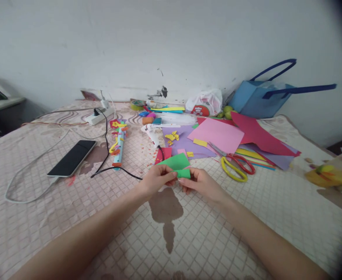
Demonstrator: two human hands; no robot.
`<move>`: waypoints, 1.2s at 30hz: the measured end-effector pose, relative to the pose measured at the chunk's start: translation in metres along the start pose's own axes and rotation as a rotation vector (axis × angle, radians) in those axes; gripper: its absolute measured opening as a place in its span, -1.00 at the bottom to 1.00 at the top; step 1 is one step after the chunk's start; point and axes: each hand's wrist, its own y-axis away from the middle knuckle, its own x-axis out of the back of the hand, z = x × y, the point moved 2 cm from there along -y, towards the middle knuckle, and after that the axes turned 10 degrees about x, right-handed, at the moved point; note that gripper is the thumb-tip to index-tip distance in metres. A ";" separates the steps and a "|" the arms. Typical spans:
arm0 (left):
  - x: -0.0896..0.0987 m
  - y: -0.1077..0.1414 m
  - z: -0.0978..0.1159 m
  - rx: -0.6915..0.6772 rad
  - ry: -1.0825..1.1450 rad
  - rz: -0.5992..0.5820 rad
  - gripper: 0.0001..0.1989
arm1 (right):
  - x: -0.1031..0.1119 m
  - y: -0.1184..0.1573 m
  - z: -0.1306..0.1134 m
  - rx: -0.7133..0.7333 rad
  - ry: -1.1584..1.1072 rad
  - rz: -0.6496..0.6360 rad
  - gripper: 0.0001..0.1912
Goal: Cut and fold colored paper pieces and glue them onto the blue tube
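A small piece of green paper (pixel 184 174), looking folded or rolled, is pinched between my two hands above the table. My left hand (pixel 160 177) grips its left end with thumb and fingers closed. On its right end, my right hand (pixel 198 179) is closed in the same way. Just behind my hands lies a larger green sheet (pixel 176 161), partly over a red piece of paper (pixel 165 153). To the right of my right hand rest scissors (pixel 235 165) with one yellow and one red handle loop, their blades on the coloured paper.
A white glue gun (pixel 151 136) lies behind my hands, its black cord running left. Farther left are a decorated light-blue strip (pixel 119 147), a phone (pixel 72 158) on a cable and a power strip (pixel 100 116). Pink paper (pixel 216 134) and a blue bag (pixel 260 99) are at the right.
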 end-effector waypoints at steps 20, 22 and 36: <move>0.005 -0.008 -0.007 -0.038 -0.192 -0.135 -0.72 | 0.000 0.001 0.003 -0.024 0.042 -0.051 -0.87; 0.005 -0.009 -0.007 -0.048 -0.193 -0.129 -0.73 | 0.002 0.001 0.003 -0.024 0.050 -0.072 -0.87; 0.000 -0.002 -0.002 -0.125 -0.147 -0.048 -0.69 | 0.002 0.000 0.003 -0.015 0.020 -0.059 -0.72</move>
